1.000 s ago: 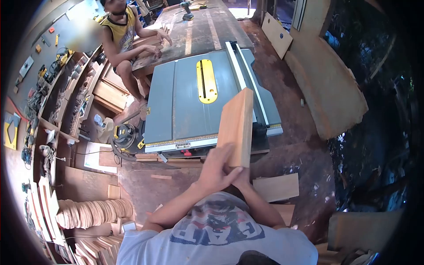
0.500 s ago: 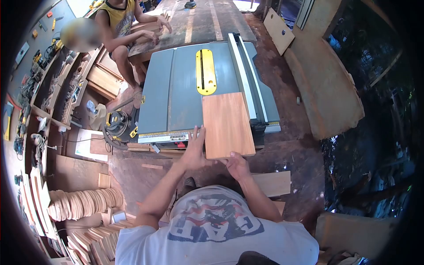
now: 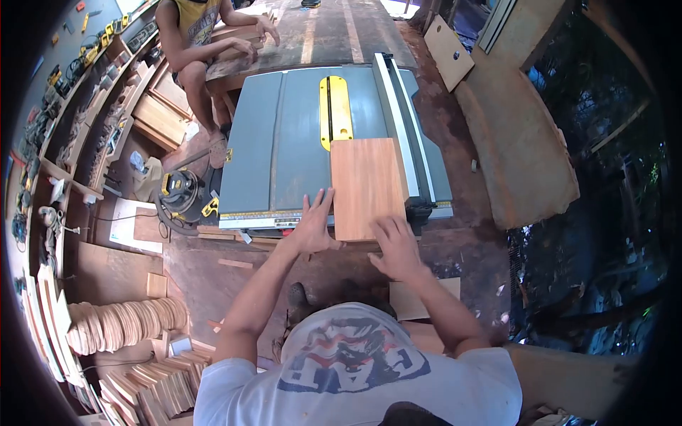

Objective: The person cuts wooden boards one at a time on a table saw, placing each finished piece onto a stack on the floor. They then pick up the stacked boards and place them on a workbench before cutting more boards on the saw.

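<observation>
A flat wooden board (image 3: 367, 188) lies on the near part of a grey table saw's top (image 3: 249, 142), its far end close to the yellow throat plate (image 3: 334, 113). The saw's metal fence (image 3: 403, 131) runs along the board's right side. My left hand (image 3: 315, 226) rests against the board's left edge with its fingers spread. Over the near right corner is my right hand (image 3: 399, 250), fingertips on the board's upper face and thumb held apart below the near edge. No blade can be made out in the slot.
Behind the saw, another person (image 3: 195, 42) sits beside a wooden workbench (image 3: 298, 35). A shop vacuum (image 3: 179, 188) stands left of the saw. Shelves of tools (image 3: 92, 106) line the left side, with stacked wood pieces (image 3: 153, 387) below. A thin panel (image 3: 426, 297) lies right of my feet.
The board has slid slightly forward along the fence. My right hand has shifted from holding the near edge to laying its fingers on top. My left hand stays at the left edge.
</observation>
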Motion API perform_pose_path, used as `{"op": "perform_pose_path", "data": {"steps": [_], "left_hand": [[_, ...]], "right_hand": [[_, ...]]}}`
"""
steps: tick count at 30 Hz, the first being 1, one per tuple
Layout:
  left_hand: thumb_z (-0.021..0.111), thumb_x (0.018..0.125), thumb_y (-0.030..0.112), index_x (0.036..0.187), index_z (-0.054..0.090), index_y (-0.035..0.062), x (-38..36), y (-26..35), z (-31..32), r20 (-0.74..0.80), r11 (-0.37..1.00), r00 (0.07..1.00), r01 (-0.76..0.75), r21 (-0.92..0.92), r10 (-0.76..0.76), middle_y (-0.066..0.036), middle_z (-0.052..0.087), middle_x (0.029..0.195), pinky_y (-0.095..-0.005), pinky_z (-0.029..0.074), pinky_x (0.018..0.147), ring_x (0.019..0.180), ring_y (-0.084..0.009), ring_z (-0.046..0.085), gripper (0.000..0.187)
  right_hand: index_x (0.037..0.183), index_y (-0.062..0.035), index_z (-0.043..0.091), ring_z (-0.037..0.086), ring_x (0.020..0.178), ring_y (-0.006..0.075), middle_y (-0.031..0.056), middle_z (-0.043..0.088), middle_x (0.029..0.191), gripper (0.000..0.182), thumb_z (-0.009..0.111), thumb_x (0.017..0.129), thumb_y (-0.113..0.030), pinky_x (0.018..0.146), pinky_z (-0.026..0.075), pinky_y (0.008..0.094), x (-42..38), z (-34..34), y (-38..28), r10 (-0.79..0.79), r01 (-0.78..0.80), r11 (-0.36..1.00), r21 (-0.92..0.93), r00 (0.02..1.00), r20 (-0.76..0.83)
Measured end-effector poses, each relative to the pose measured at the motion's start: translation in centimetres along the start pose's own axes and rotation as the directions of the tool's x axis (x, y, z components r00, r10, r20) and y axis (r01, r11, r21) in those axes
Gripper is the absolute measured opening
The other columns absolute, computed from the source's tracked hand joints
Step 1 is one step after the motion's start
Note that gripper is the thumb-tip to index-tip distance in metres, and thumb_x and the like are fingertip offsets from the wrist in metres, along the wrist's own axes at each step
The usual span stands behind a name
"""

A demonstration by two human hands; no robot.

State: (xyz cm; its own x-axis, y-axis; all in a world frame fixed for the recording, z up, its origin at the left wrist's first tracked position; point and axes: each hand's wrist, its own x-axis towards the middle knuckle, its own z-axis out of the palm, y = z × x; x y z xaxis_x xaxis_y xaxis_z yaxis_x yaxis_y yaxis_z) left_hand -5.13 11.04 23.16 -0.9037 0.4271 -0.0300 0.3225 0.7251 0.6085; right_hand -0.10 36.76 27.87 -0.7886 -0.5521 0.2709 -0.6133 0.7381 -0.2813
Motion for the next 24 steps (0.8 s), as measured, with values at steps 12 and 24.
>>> {"op": "perform_pose_path", "data": {"steps": [12, 24], "left_hand": [[0.087, 0.063, 0.042, 0.156, 0.017, -0.0034, 0.6, -0.3, -0.8, -0.034, 0.998, 0.999, 0.040, 0.043, -0.039, -0.026, 0.027, 0.159, -0.0589, 0.004, 0.123, 0.152, -0.0427, 0.014, 0.124], [0.059, 0.096, 0.018, 0.142, 0.039, -0.0043, -12.8, -8.6, 12.2, -0.076, 0.047, 0.444, -0.076, -0.996, -0.893, -0.015, 0.064, 0.129, -0.0285, 0.053, 0.084, 0.099, -0.0156, 0.064, 0.055]], "right_hand": [[0.150, 0.0080, 0.030, 0.027, 0.148, 0.0419, 0.0281, 0.025, 0.159, 0.093, 0.071, 0.073, -0.020, 0.119, 0.027, 0.0526, 8.3, 0.4, 3.6, 0.146, 0.048, 0.932, -0.360, 0.859, 0.491], [0.149, 0.0126, 0.027, 0.028, 0.147, 0.0460, 0.0322, 0.028, 0.157, 0.102, 0.079, 0.070, -0.025, 0.121, 0.024, 0.0528, 8.4, 0.9, 1.8, 0.133, 0.130, 0.875, -0.466, 0.861, 0.490]]}}
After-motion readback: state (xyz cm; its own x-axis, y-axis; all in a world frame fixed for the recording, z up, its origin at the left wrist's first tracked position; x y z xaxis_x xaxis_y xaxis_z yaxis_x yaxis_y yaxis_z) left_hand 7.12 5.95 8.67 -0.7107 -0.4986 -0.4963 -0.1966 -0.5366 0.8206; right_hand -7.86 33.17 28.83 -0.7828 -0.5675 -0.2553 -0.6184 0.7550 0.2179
